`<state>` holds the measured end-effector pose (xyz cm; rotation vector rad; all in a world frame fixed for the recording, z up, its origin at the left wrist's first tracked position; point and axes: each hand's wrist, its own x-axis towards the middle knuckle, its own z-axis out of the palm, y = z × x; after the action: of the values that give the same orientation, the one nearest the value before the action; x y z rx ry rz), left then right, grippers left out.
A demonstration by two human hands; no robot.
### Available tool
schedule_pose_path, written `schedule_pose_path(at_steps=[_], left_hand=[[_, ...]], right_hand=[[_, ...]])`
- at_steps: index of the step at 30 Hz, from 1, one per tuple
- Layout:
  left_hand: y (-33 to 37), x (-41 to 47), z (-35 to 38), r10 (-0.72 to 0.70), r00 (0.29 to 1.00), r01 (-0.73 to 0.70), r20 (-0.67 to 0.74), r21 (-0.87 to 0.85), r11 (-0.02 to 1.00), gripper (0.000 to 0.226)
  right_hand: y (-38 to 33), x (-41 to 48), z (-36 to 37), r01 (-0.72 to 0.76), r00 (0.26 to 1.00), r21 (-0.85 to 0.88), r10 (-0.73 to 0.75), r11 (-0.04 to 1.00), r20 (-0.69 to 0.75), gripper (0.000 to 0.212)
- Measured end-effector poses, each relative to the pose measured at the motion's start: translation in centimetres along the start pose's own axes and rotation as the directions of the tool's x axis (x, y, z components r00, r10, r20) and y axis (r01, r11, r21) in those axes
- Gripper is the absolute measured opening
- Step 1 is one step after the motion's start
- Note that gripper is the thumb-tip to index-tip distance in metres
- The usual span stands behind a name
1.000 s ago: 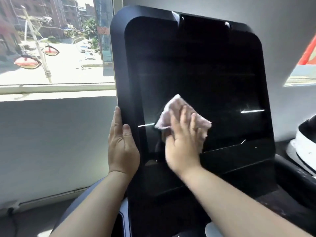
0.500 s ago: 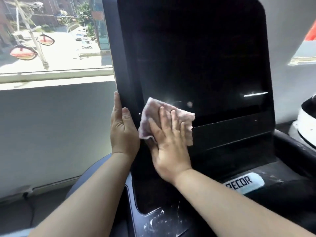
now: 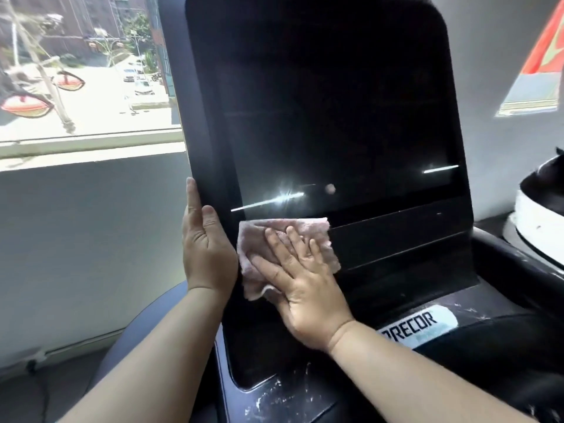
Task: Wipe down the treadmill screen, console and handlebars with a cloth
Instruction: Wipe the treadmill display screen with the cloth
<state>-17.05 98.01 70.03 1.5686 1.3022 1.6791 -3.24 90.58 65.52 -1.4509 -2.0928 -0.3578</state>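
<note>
Your cloth (image 3: 305, 228) has slid down off the glass to the band at about 7 o'clock on the screen (image 3: 335, 117). Your right hand (image 3: 302, 285) lies flat on it, fingers spread; press evenly and sweep toward 3 o'clock in overlapping passes, before moving to the dusty console (image 3: 274, 398). Your left hand (image 3: 207, 254) braces the 8 o'clock edge, its visible fingers straight.
</note>
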Motion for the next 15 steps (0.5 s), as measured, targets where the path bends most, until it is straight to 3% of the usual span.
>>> schedule_pose_path(at_steps=[1,2,3,4,5,6,7,8,9,10,11,13,15], left_hand=[[0.0,0.0,0.0,0.000,1.000,0.000,0.004,-0.004,1.000,0.047],[0.0,-0.1,0.0,-0.006,1.000,0.006,0.007,-0.006,1.000,0.047],[0.0,-0.1,0.0,-0.010,1.000,0.010,0.008,-0.004,1.000,0.047],[0.0,-0.2,0.0,-0.010,1.000,0.010,0.004,-0.004,1.000,0.047],[0.0,-0.2,0.0,-0.005,1.000,0.005,-0.006,-0.004,1.000,0.046],[0.1,-0.2,0.0,0.001,1.000,-0.001,-0.016,-0.004,1.000,0.046],[0.1,-0.2,0.1,0.009,1.000,-0.009,-0.021,-0.005,1.000,0.046],[0.1,-0.2,0.2,0.020,1.000,-0.020,-0.023,0.000,1.000,0.047],[0.0,-0.2,0.2,0.030,0.999,-0.030,-0.024,0.015,0.999,0.047],[-0.2,-0.1,0.2,0.037,0.999,-0.036,-0.028,0.047,0.998,0.047],[-0.2,-0.1,0.1,0.050,0.998,-0.047,-0.032,0.096,0.994,0.048],[-0.1,0.1,-0.4,0.092,0.996,-0.085,-0.015,0.249,0.965,0.052],[0.3,0.0,-1.0,0.108,0.994,-0.111,0.029,0.410,0.905,0.052]], right_hand=[[2.2,-0.7,-0.7,0.083,0.996,-0.047,-0.082,0.995,0.024,0.051],[4.4,-1.3,-1.4,0.065,0.998,-0.089,-0.064,0.994,0.015,0.050],[6.5,-1.7,-2.2,-0.080,0.997,-0.092,0.079,0.993,-0.018,0.050],[7.8,-1.7,-3.0,-0.329,0.943,-0.044,0.326,0.943,-0.067,0.051],[8.0,-1.5,-3.4,-0.586,0.802,0.035,0.585,0.810,-0.121,0.053],[7.2,-0.9,-3.1,-0.752,0.637,0.107,0.758,0.651,-0.138,0.055],[5.3,-0.2,-2.5,-0.805,0.561,0.140,0.817,0.576,-0.132,0.057],[2.8,0.4,-1.4,-0.770,0.609,0.134,0.781,0.624,-0.135,0.058],[0.2,0.7,-0.4,-0.650,0.738,0.127,0.662,0.749,-0.131,0.060],[-2.0,0.5,0.5,-0.468,0.871,0.116,0.480,0.876,-0.103,0.061],[-3.0,0.0,1.1,-0.284,0.955,0.093,0.290,0.954,-0.056,0.060],[-1.2,-0.7,0.4,-0.047,0.999,0.046,0.047,0.998,0.005,0.058],[3.0,-1.6,-1.0,0.016,0.999,-0.013,-0.016,1.000,0.044,0.060]])
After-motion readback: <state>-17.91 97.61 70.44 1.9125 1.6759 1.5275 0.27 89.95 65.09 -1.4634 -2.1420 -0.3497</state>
